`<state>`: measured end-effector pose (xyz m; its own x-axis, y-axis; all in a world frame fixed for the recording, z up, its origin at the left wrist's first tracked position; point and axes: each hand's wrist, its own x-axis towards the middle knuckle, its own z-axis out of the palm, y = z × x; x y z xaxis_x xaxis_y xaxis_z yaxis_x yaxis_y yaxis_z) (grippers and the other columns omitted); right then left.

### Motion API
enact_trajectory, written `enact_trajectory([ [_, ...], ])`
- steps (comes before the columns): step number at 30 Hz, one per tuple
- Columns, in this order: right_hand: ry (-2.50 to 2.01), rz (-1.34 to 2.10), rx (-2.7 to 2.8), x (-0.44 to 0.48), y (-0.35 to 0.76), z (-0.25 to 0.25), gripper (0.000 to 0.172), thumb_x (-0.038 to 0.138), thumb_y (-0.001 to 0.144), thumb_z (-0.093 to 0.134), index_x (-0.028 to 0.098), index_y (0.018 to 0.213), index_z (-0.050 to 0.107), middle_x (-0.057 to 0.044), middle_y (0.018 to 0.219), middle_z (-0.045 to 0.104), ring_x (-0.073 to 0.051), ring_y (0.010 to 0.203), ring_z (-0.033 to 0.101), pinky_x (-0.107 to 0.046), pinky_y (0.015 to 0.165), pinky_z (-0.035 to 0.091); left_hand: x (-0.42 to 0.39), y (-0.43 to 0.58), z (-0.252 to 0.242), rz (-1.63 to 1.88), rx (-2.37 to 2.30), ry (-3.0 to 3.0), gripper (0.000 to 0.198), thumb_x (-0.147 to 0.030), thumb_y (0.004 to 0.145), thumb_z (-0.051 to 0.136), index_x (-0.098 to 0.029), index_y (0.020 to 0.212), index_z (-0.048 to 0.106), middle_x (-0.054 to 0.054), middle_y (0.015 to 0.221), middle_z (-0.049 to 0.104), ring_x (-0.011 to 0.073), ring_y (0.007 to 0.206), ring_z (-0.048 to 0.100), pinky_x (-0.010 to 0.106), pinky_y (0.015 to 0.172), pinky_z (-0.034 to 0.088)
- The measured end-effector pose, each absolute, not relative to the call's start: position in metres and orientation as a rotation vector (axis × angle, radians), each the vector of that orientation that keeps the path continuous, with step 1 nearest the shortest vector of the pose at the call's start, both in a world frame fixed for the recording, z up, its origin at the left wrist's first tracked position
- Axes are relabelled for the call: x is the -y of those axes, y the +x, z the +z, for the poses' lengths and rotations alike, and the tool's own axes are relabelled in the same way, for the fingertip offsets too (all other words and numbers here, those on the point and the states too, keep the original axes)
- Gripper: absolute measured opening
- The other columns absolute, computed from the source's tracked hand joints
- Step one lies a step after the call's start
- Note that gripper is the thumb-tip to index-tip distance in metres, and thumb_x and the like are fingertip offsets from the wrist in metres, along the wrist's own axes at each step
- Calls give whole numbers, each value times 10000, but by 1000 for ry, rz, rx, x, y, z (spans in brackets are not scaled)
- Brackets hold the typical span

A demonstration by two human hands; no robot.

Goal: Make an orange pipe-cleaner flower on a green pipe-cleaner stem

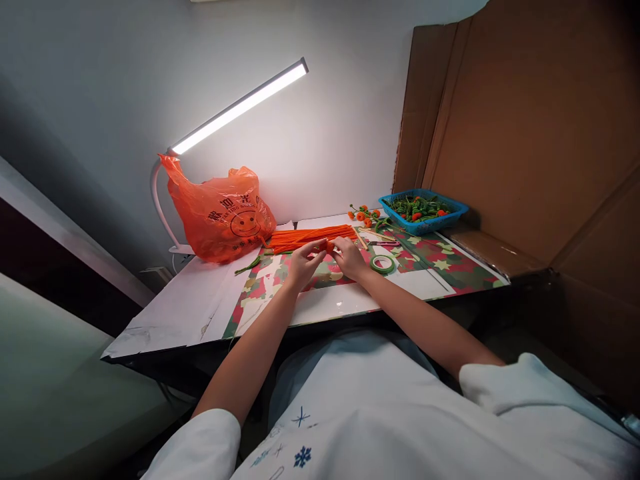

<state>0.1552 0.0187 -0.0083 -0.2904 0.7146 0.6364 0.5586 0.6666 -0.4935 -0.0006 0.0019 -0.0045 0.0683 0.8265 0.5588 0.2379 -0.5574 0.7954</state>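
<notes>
My left hand (303,264) and my right hand (350,258) meet over the middle of the table (170,310). Both pinch a small orange fuzzy piece (329,247) between their fingertips. Just behind them lies a bundle of orange pipe cleaners (310,237). A roll of green tape (383,264) sits right of my right hand. Small orange flowers on green stems (367,215) lie further back.
An orange plastic bag (220,213) stands at the back left under a lit desk lamp (240,107). A blue basket (423,211) of green and red pieces is at the back right. Brown cardboard (525,133) walls the right side. A patterned mat (440,257) covers the table.
</notes>
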Motion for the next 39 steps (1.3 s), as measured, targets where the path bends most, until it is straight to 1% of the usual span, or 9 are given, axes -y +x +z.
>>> enact_trajectory([
  [4, -955, 255, 1903, -19, 155, -9, 155, 136, 811, 545, 171, 926, 643, -77, 946, 648, -229, 887, 541, -351, 795, 434, -3, 1, -5, 1522, -1003, 1674, 415, -320, 678, 738, -180, 1066, 692, 73, 989, 724, 151, 744, 652, 284, 662, 542],
  [8, -858, 326, 1773, -16, 156, -7, 272, 145, 730, 596, 175, 998, 630, -78, 1007, 643, -217, 912, 574, -347, 797, 471, -4, 0, -5, 1584, -1018, 1630, 362, -300, 656, 755, -161, 985, 698, 78, 951, 725, 161, 755, 662, 292, 688, 534],
  [10, -841, 399, 1732, -14, 156, -5, 281, 185, 703, 638, 175, 984, 633, -69, 973, 656, -200, 850, 594, -337, 762, 488, -3, 0, -4, 1590, -1018, 1653, 337, -297, 661, 753, -161, 965, 695, 81, 955, 721, 173, 787, 669, 294, 704, 532],
  [13, -827, 564, 1678, -12, 155, -3, 228, 296, 712, 685, 173, 902, 654, -50, 848, 683, -168, 733, 614, -313, 704, 503, -2, 0, -3, 1575, -1007, 1693, 304, -317, 677, 747, -166, 935, 692, 80, 954, 713, 179, 818, 669, 299, 732, 530],
  [17, -803, 680, 1587, -12, 154, -4, 243, 389, 703, 717, 174, 807, 672, -51, 778, 702, -167, 711, 641, -307, 690, 519, -2, -1, -3, 1573, -1018, 1714, 296, -368, 675, 757, -167, 879, 683, 74, 923, 702, 163, 780, 655, 292, 716, 524],
  [23, -791, 755, 1538, -11, 153, -6, 220, 364, 680, 736, 172, 779, 695, -65, 776, 722, -189, 726, 675, -326, 705, 546, -3, -1, -4, 1590, -1045, 1667, 359, -393, 612, 804, -162, 862, 687, 70, 899, 700, 166, 765, 647, 299, 700, 525],
  [28, -753, 944, 1444, -17, 151, -10, 263, 393, 641, 759, 169, 763, 695, -68, 765, 726, -200, 731, 687, -343, 727, 556, -3, -2, -4, 1584, -984, 1692, 295, -367, 638, 791, -157, 828, 708, 61, 843, 696, 174, 762, 653, 331, 739, 528],
  [34, -696, 1126, 1398, -25, 152, -13, 351, 432, 559, 799, 160, 742, 673, -53, 750, 715, -184, 737, 672, -332, 744, 547, -2, -3, -3, 1555, -962, 1750, 237, -343, 657, 772, -169, 806, 713, 40, 813, 667, 159, 747, 641, 304, 720, 525],
  [39, -722, 1115, 1456, -26, 154, -12, 305, 405, 615, 770, 162, 761, 658, -36, 749, 701, -163, 722, 658, -315, 730, 539, -3, -2, -3, 1521, -946, 1750, 234, -361, 674, 747, -173, 802, 693, 32, 839, 633, 151, 755, 631, 307, 721, 535],
])
